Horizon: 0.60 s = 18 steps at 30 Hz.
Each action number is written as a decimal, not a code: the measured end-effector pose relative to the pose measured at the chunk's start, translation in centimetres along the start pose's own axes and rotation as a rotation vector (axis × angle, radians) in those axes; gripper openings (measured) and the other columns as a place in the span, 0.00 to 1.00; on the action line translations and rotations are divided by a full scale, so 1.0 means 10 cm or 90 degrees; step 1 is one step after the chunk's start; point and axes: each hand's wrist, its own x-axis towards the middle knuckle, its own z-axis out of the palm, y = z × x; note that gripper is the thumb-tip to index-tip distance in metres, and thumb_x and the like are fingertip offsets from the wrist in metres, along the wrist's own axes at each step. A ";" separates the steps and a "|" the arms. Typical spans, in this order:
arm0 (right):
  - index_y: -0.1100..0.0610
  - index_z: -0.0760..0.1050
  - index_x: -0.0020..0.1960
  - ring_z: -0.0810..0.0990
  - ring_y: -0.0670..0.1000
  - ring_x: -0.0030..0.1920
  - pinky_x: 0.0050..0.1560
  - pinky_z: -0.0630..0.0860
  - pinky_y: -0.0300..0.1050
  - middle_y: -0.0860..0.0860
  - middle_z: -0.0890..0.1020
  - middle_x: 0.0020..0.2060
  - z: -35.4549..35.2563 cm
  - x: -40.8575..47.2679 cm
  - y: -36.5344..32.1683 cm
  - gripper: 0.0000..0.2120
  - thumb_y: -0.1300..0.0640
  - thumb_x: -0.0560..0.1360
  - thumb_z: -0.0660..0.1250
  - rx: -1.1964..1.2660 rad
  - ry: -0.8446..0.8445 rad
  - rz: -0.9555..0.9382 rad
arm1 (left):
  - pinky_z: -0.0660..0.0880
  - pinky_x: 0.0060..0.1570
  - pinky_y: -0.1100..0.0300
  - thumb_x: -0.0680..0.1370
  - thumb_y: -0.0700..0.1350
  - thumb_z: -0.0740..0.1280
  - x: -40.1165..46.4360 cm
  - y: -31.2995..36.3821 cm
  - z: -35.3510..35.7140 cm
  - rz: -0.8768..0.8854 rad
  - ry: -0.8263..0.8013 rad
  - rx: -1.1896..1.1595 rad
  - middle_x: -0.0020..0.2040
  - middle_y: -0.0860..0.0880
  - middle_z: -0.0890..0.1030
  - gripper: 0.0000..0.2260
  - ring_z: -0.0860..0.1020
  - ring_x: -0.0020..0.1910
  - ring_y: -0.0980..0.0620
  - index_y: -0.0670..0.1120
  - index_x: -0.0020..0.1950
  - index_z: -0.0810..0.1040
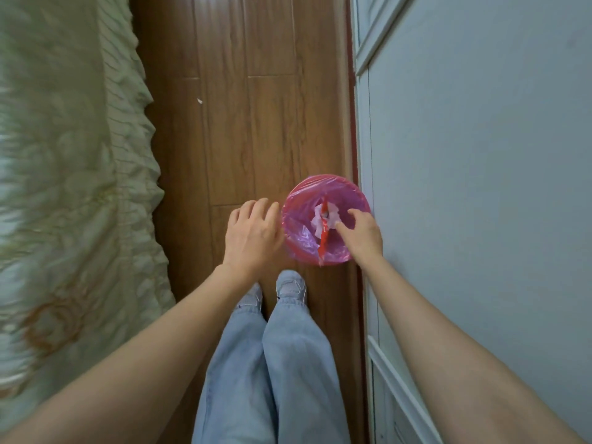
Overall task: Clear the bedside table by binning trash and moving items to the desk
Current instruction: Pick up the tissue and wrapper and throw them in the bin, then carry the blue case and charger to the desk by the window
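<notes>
Looking straight down, I see a small bin [326, 220] lined with a pink bag at centre frame, standing on the wooden floor [243, 123] close against the pale wall [480, 155] on the right. White crumpled paper [322, 219] and a red wrapper [324, 238] lie inside. My right hand [363, 233] hangs over the bin's mouth, fingers loosely curled, holding nothing. My left hand [253, 235] hovers just left of the rim, fingers relaxed. A bed [64, 187] with a cream cover fills the left. Jeans and grey shoes [290, 285] show at lower centre.
</notes>
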 end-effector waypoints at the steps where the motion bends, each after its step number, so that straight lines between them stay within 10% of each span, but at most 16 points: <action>1: 0.57 0.71 0.67 0.73 0.55 0.63 0.60 0.71 0.48 0.55 0.76 0.63 -0.05 -0.09 -0.08 0.21 0.47 0.78 0.63 -0.021 0.010 -0.050 | 0.68 0.62 0.46 0.77 0.50 0.63 -0.02 -0.03 -0.09 -0.017 -0.002 0.000 0.66 0.42 0.74 0.19 0.71 0.65 0.42 0.44 0.66 0.71; 6: 0.57 0.68 0.70 0.62 0.55 0.74 0.74 0.59 0.52 0.54 0.69 0.71 -0.40 -0.63 -0.59 0.23 0.47 0.79 0.60 -0.129 0.021 -0.210 | 0.67 0.64 0.46 0.77 0.50 0.62 -0.24 -0.13 -0.83 -0.085 0.039 0.000 0.67 0.43 0.73 0.20 0.69 0.66 0.42 0.45 0.68 0.69; 18: 0.56 0.67 0.71 0.57 0.54 0.76 0.75 0.56 0.51 0.55 0.67 0.73 -1.47 -2.33 -2.20 0.23 0.47 0.80 0.60 -0.211 0.038 -0.503 | 0.70 0.58 0.47 0.75 0.49 0.65 -1.65 -0.32 -2.83 -0.283 0.193 -0.046 0.63 0.42 0.75 0.20 0.72 0.62 0.42 0.42 0.65 0.73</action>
